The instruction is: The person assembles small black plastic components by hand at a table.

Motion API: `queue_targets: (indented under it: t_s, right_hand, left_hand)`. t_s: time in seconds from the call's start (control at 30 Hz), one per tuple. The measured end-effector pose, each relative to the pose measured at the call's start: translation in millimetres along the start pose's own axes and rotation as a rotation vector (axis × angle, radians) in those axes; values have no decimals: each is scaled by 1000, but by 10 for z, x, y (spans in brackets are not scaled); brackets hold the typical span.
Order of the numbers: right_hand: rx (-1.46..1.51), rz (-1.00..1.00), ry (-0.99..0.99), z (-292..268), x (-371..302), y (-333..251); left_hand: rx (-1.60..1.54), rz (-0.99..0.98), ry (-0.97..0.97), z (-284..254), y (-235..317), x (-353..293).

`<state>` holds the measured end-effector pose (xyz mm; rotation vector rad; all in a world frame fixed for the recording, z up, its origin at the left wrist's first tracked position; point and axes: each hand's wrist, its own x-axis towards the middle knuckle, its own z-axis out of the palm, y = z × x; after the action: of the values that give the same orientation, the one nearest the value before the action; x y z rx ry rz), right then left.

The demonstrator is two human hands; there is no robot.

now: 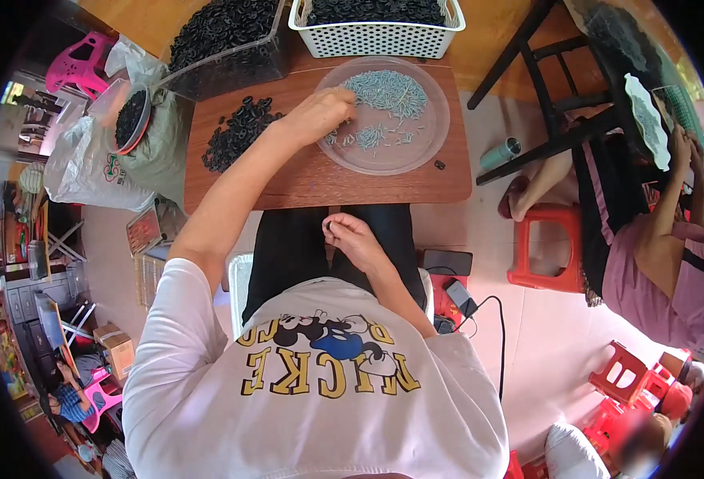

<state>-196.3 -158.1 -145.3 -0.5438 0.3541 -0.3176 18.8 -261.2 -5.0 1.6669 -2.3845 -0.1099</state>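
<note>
My left hand (320,116) reaches over the left rim of a round clear plastic tray (441,132), fingers bent together above the screws. What its fingertips hold, if anything, is hidden. The tray carries a large heap of small silvery-blue screws (385,89) at the back and a smaller scatter in front. Above my lap, just off the table's near edge, my right hand (356,239) is closed, pinching a small black plastic part (328,226). Left of the tray lies a loose pile of black ring-like parts (240,132).
The brown wooden table (328,188) bears a clear bin (232,76) and a white perforated basket (376,38), both full of black parts. One stray black part (440,164) sits right of the tray. Sacks (88,168) stand at left; another person (663,255) sits at right near a red stool (547,247).
</note>
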Motion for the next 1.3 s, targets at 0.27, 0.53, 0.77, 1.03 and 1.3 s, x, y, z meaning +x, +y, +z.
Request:
queue_targets:
  t_s: [0.27, 0.53, 0.77, 1.03, 1.3]
  right_hand:
    - [-13, 7, 5, -3, 16, 12]
    - [-29, 2, 1, 10, -24, 36]
    - [-137, -59, 131, 347, -102, -267]
    - [-104, -178, 169, 1173, -29, -772]
    - [-349, -300, 205, 1394, 36, -640]
  left_hand:
    - [-53, 42, 41, 60, -95, -6]
    - [-433, -169, 302, 34, 38, -181]
    - [-1853, -696, 544, -23, 549, -877]
    - [-2097, -733, 683, -153, 1012, -1606]
    - [-2098, -759, 862, -177, 1153, -1850]
